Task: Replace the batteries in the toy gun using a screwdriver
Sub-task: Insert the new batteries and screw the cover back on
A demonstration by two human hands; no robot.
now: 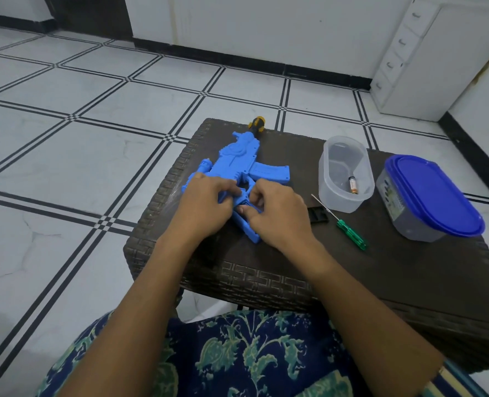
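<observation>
The blue toy gun (239,170) lies flat on the dark woven surface (266,270), a little left of the frame's centre, its muzzle with the black-and-yellow tip pointing toward the top of the frame. My left hand (206,202) presses down on the body near the grip, and my right hand (275,210) has its fingers curled in at the open battery compartment in the grip. Both hands are closed against the gun, close together, but I cannot tell whether a battery is pinched between the fingers.

The gun looks like hollow moulded plastic, so I judge it light, stiff and a bit slippery. It will slide if I only poke at it, which is why one palm should pin the body while the other works the compartment. The thin walls around the opening could crack if forced.

To the right of centre lie the green-handled screwdriver (349,232) and a small black cover (318,214). Further right, a clear tub (328,179) holds one battery (352,185), next to a blue-lidded container (435,196).
</observation>
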